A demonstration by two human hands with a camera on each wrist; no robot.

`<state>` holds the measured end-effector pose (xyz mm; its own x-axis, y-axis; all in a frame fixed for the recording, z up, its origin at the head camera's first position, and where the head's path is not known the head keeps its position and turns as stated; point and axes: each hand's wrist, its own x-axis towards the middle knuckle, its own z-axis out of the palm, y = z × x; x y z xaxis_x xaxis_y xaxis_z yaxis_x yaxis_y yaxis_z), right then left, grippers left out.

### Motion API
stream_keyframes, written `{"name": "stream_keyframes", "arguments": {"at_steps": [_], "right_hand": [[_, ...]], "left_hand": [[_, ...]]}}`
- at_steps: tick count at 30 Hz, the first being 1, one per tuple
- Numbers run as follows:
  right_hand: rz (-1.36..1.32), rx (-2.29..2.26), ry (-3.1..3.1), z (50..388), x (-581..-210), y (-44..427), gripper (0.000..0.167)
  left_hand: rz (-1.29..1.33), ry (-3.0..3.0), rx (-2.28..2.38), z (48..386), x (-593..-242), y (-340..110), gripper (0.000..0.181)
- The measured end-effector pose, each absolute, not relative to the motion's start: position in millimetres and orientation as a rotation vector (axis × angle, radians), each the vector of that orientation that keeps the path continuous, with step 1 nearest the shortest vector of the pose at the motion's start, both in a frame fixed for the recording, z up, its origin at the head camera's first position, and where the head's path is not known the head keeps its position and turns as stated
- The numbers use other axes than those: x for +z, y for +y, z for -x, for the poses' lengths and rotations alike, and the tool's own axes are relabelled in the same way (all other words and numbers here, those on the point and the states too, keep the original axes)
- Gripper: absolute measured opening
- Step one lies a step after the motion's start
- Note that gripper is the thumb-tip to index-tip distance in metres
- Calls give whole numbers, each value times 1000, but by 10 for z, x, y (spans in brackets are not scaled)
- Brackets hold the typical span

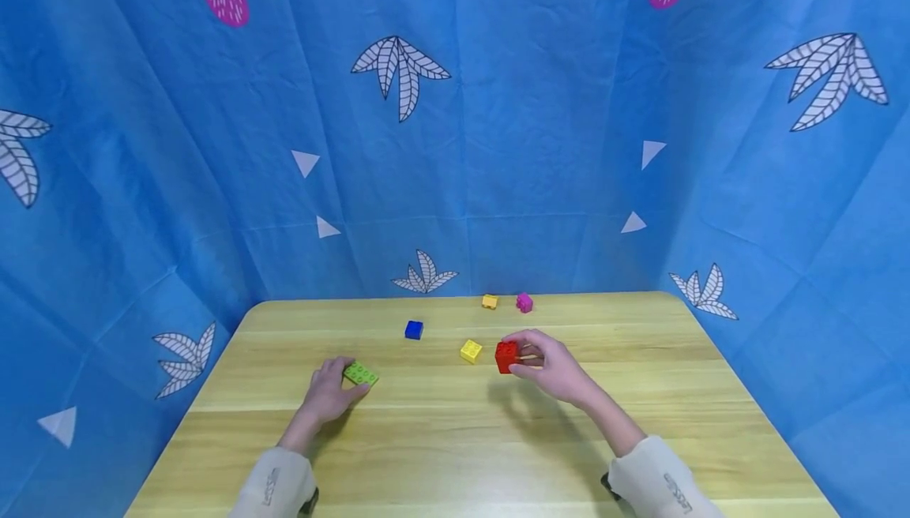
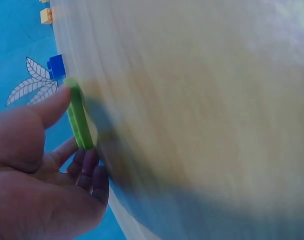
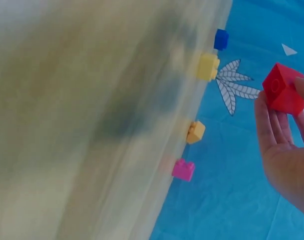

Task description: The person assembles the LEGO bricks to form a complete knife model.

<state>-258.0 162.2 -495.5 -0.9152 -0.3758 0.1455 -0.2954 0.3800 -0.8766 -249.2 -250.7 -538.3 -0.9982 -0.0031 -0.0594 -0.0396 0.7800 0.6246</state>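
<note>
My left hand pinches a flat green toy brick between thumb and fingers at the left of the table. In the left wrist view the green brick is seen edge-on, close to the tabletop. My right hand holds a red toy brick with thumb and fingers, and its shadow falls on the wood below. The right wrist view shows the red brick from underneath or one side, gripped above the table. Left of the red brick lies a yellow brick, studs up.
A blue brick lies between the hands, farther back. Near the table's back edge are an orange-yellow brick and a magenta brick. The wooden table meets a blue patterned cloth behind and at both sides.
</note>
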Motion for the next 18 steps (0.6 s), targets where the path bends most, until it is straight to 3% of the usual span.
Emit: {"name": "stream_keyframes", "arguments": {"at_steps": [8,18], "right_hand": [[744,-1515,2545,2532,-5129,1538,37],[656,-1461,2484,2441,-5237,1436,35]], "left_hand": [[21,2923,1003,2487,-5386,-2514,63],[4,2930,996,2491,-5393,-2508,63]]}}
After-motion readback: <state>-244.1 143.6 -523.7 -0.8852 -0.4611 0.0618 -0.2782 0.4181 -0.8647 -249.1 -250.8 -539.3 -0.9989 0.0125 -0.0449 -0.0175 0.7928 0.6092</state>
